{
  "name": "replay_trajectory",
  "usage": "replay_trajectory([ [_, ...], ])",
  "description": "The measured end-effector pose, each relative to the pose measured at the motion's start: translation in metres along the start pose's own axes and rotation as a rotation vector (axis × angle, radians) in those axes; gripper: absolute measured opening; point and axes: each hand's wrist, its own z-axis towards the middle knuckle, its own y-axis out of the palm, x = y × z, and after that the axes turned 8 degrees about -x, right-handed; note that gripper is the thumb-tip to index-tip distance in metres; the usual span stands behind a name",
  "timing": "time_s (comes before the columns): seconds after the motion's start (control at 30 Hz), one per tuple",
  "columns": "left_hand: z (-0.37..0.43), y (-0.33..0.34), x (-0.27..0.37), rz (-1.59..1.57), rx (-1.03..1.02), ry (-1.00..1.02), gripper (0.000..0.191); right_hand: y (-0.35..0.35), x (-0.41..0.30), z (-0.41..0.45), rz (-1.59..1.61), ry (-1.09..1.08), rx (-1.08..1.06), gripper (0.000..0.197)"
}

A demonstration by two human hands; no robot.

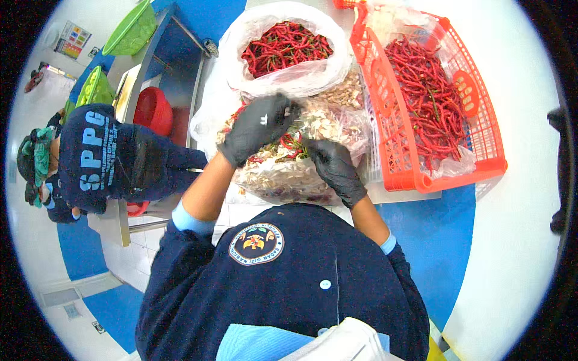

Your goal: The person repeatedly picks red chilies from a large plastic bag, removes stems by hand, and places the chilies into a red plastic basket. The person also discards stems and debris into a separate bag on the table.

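Note:
Both my hands wear black gloves and are over a clear plastic bag filled with pale, flaky pieces that look like garlic skins. My left hand is above the bag with its fingers curled and blurred; whether something is in them cannot be made out. My right hand is lower, its bent fingertips close to a few red chillies and green stems on the pale pieces. Any hold on a chilli or stem is unclear. Just beyond is an open white plastic bag full of long red chillies.
On the right, an orange-red plastic crate contains more red chillies in a clear bag. A person in dark clothing stands at the left by a metal table. A red basin and green baskets are there.

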Motion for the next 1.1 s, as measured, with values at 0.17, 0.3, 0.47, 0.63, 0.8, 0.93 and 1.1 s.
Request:
replay_trajectory([
  [0.17,-0.087,0.069,-0.010,-0.161,-0.434,-0.109,0.031,0.022,0.025,-0.008,0.017,0.184,-0.185,0.021],
  [0.3,-0.119,0.099,-0.006,-0.239,-0.420,-0.068,0.033,0.035,0.028,0.012,0.145,0.246,0.009,0.025],
  [0.47,-0.131,0.105,-0.008,-0.255,-0.379,-0.007,0.036,0.048,0.030,0.031,0.345,0.252,0.067,0.012],
  [0.63,-0.131,0.089,-0.012,-0.228,-0.245,-0.012,0.029,0.034,0.029,0.029,0.338,0.156,0.104,0.015],
  [0.8,-0.127,0.084,-0.014,-0.187,-0.312,-0.074,0.026,0.046,0.021,0.015,-0.226,0.205,-0.137,0.028],
  [0.93,-0.132,0.097,-0.012,-0.213,-0.533,-0.088,0.027,0.061,0.027,0.015,-0.136,0.194,0.015,0.024],
  [1.1,-0.133,0.098,-0.024,-0.241,-0.334,0.008,0.024,0.056,0.023,0.014,0.201,0.252,0.124,0.023],
])
